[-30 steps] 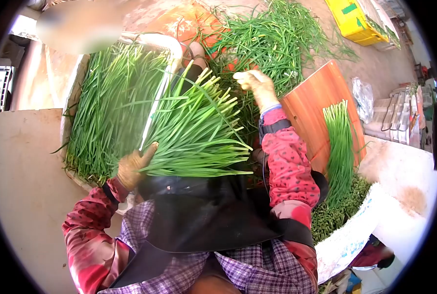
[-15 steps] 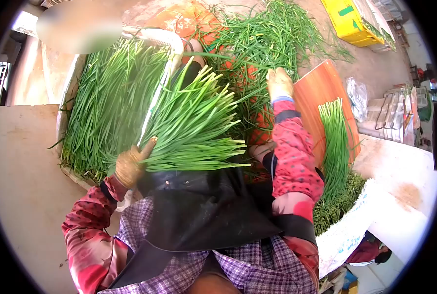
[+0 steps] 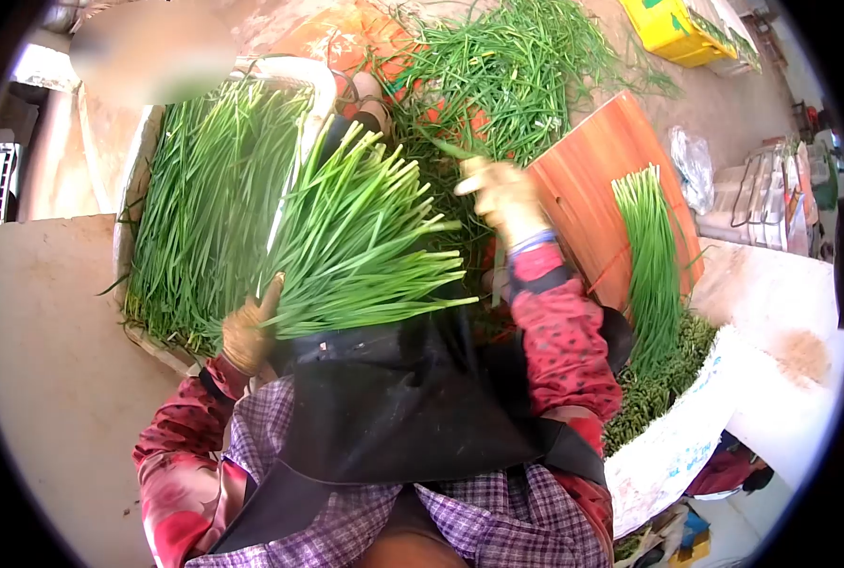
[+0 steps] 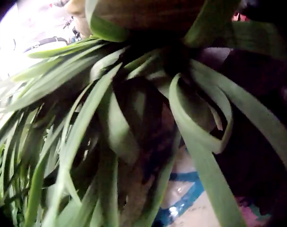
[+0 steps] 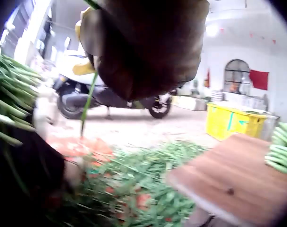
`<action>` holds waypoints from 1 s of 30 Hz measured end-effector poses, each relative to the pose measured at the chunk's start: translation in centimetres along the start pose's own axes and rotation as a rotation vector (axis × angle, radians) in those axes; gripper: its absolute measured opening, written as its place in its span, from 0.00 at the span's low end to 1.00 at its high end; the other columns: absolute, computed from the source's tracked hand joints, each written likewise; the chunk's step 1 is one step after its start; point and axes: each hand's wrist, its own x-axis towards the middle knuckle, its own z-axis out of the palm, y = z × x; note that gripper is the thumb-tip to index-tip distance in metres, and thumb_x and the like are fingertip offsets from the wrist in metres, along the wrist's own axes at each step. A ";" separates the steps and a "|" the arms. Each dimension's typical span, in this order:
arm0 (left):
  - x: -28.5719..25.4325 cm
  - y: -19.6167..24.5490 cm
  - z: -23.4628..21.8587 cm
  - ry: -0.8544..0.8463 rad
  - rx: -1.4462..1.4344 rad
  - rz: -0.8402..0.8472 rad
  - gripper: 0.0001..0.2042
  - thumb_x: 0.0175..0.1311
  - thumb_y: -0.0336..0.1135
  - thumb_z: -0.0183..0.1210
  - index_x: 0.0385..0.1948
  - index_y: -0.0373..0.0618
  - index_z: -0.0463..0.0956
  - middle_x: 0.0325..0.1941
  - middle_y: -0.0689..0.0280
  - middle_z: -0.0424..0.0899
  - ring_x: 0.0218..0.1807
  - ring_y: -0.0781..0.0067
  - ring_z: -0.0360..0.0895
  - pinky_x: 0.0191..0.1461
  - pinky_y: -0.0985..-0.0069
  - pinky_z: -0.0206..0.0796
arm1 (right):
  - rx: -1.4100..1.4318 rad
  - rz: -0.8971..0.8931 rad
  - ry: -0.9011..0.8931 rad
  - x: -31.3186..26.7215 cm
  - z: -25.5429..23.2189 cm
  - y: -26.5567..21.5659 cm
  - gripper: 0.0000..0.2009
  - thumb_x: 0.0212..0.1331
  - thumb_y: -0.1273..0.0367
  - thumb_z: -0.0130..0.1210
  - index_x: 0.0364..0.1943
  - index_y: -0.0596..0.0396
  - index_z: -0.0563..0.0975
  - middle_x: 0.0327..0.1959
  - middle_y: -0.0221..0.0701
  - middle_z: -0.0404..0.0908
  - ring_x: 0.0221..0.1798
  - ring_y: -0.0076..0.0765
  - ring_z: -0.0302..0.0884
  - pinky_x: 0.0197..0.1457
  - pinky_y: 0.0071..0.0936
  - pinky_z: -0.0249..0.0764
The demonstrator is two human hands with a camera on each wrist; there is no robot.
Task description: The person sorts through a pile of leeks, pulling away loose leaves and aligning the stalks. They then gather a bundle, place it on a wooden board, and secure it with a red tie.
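Holds the two gloved hands well apart. Grips with the left hand (image 3: pixel 245 336) the leafy end of a thick bunch of green stems (image 3: pixel 365 251), thumb laid on top and fingers mostly hidden. Fans that bunch out along the far edge of the black apron (image 3: pixel 394 417), pale cut ends pointing right and away, leafy end near the right rim of the white crate (image 3: pixel 327 90). Shows, from the left wrist, broad blades drooping and curling below the glove, partly lost in shadow. Pinches in the right hand (image 3: pixel 504 199), out between the bunch and the wooden board (image 3: pixel 583 180), a single green blade (image 5: pixel 88 101), blurred in the head view.

Has to the left, inside the crate, a deep layer of similar greens (image 3: pixel 214 189) reaching from far rim to near rim. Has to the right, towards the board's right edge, a smaller bunch (image 3: pixel 651 237), cut ends away, leaves running past the near edge to a darker green mass (image 3: pixel 654 407) beside a white sack (image 3: pixel 682 459). Shows farther out, past the board's far left edge, a loose heap (image 3: pixel 517 76) on the floor, partly over an orange sheet (image 3: pixel 346 43), then a yellow crate (image 3: pixel 663 33) and, from the right wrist, a parked scooter (image 5: pixel 101 97).
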 end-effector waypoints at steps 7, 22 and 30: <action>-0.7 0.9 -1.2 -0.026 -0.006 -0.010 0.43 0.46 0.30 0.61 0.71 0.63 0.54 0.33 0.47 0.77 0.29 0.45 0.79 0.30 0.56 0.70 | -0.536 -0.086 0.055 -0.7 6.7 5.2 0.14 0.60 0.60 0.57 0.24 0.54 0.74 0.18 0.35 0.76 0.22 0.35 0.77 0.29 0.35 0.72; 0.5 -1.1 -0.3 0.019 -0.072 0.090 0.41 0.46 0.25 0.58 0.69 0.65 0.59 0.30 0.52 0.75 0.25 0.49 0.78 0.26 0.57 0.68 | -1.054 -0.186 -0.427 10.1 11.9 -0.2 0.19 0.57 0.55 0.60 0.48 0.49 0.81 0.46 0.42 0.83 0.52 0.45 0.79 0.56 0.36 0.72; 0.7 -1.1 -0.3 0.001 -0.092 0.078 0.42 0.44 0.25 0.57 0.70 0.64 0.60 0.28 0.53 0.74 0.25 0.49 0.77 0.28 0.57 0.68 | -0.327 0.300 -0.158 9.0 1.2 1.3 0.15 0.67 0.56 0.53 0.48 0.48 0.79 0.36 0.26 0.82 0.38 0.34 0.79 0.41 0.37 0.79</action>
